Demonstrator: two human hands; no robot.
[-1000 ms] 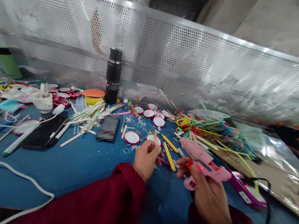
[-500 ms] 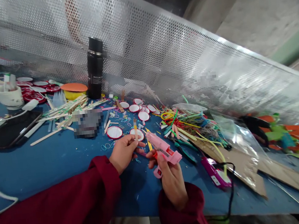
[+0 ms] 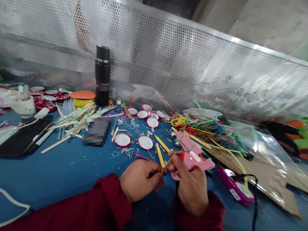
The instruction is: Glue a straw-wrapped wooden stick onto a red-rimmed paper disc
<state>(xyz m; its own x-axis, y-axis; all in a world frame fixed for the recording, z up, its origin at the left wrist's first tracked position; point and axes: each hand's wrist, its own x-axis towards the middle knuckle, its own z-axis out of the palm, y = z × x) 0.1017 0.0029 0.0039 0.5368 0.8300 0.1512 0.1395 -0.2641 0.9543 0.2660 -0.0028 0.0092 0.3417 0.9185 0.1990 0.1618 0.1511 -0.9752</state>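
Observation:
My left hand (image 3: pixel 142 180) pinches one end of a short, flat wooden stick (image 3: pixel 168 164). The stick's other end meets the thumb and fingertip of my right hand (image 3: pixel 192 186). That same hand keeps a pink hot glue gun (image 3: pixel 193 154) in its grip, tilted with its nozzle up and left; a small red light glows on its side. Beyond my hands lie white discs with red rims (image 3: pixel 145 143). A yellow stick (image 3: pixel 160 155) lies just past my left fingertips. Some fingers of both hands are hidden.
Bundled wooden sticks (image 3: pixel 74 118), a black phone (image 3: pixel 21 138) and a black bottle (image 3: pixel 103 76) are at left. At right are coloured cords (image 3: pixel 207 128), a purple device (image 3: pixel 234 188) with a black cable, cardboard (image 3: pixel 271 180) and plastic film. A perforated metal screen (image 3: pixel 164 55) stands behind.
The stick has gone from upright to slanted towards my right hand, whose fingertips now meet its end. The glue gun has moved right and turned, showing its red light. The view has shifted slightly.

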